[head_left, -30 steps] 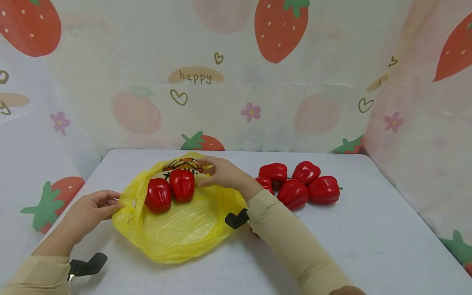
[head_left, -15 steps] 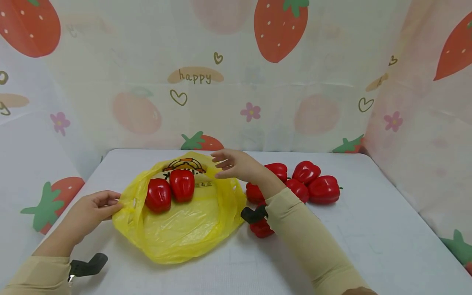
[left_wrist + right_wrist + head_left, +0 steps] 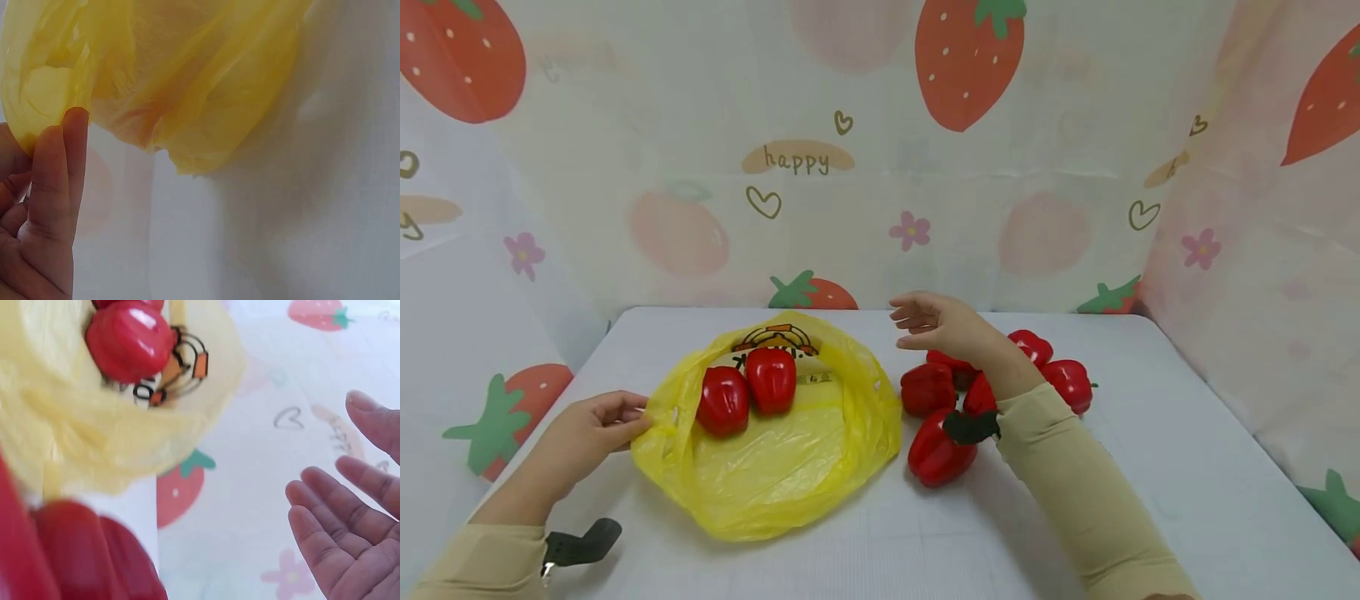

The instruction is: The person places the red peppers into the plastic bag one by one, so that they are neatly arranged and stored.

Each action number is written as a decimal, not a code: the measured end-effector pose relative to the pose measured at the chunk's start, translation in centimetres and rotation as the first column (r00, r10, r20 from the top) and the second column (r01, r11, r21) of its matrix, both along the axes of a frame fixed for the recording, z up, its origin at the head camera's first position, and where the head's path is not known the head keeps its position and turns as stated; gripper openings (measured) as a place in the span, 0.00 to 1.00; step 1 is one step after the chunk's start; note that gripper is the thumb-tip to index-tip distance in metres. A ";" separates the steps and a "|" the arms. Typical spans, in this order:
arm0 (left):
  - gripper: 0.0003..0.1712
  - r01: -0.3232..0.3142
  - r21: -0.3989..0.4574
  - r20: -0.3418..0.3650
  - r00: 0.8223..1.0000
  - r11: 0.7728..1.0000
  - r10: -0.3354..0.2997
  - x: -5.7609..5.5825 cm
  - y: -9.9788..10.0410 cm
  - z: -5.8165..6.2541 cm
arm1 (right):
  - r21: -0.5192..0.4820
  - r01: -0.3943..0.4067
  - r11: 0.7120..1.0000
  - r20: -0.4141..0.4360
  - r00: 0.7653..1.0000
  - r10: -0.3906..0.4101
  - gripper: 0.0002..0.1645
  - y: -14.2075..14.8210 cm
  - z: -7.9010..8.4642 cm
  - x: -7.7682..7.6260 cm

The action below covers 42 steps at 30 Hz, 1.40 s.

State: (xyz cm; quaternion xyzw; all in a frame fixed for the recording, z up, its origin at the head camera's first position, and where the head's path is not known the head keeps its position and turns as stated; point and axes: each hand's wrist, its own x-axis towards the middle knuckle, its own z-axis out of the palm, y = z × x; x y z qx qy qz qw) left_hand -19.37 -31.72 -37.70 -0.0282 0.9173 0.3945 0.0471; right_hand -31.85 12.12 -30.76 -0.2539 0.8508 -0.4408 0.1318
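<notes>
A yellow plastic bag (image 3: pixel 790 508) lies with its mouth spread wide on the table, dark printing on its inner far side. Two red bell peppers, one to the left (image 3: pixel 724 402) and one to the right (image 3: pixel 771 381), sit inside it. My left hand (image 3: pixel 597 427) pinches the bag's left edge between thumb and fingers; the left wrist view shows the fingertips (image 3: pixel 76 119) on the thin plastic. Nothing is in my right hand (image 3: pixel 943 329), which hovers right of the bag with relaxed fingers. Beneath and behind it, red bell peppers such as the nearest one (image 3: pixel 936 454) lie loosely grouped.
The white table (image 3: pixel 1165 500) reaches back to a hanging cloth (image 3: pixel 880 192) printed with strawberries, which also closes off both sides. Another bell pepper (image 3: pixel 1070 385) marks the right end of the group, partly behind the right forearm.
My right hand has moved out of the bag and to the right, over the loose peppers. The left hand keeps its pinch, and both peppers stay in the bag.
</notes>
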 end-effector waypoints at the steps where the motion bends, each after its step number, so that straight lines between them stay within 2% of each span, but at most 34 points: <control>1: 0.29 -0.001 0.001 0.001 1.000 1.000 0.001 0.0 0.0 0.0 | 0.004 0.013 1.000 0.004 1.000 -0.013 0.33 0.5 0.0 0.0; 10: 0.30 -0.003 0.013 0.008 1.000 1.000 0.003 -0.1 0.0 -0.2 | -0.046 0.079 0.996 0.003 0.997 -0.079 0.34 4.6 0.4 0.7; 25: 0.30 -0.007 0.007 0.004 1.000 1.000 0.007 -0.1 -0.1 -0.3 | -0.018 0.200 0.980 -0.049 0.979 -0.200 0.35 10.2 0.2 1.7; 35: 0.29 -0.014 0.004 0.008 1.000 1.000 0.014 0.0 0.0 -0.3 | 0.052 0.282 0.958 -0.067 0.958 -0.279 0.36 14.0 -0.6 2.6; 42: 0.29 -0.013 0.005 0.008 1.000 1.000 0.013 0.0 0.0 -0.4 | 0.030 0.327 0.944 -0.049 0.944 -0.326 0.35 16.3 -1.7 3.4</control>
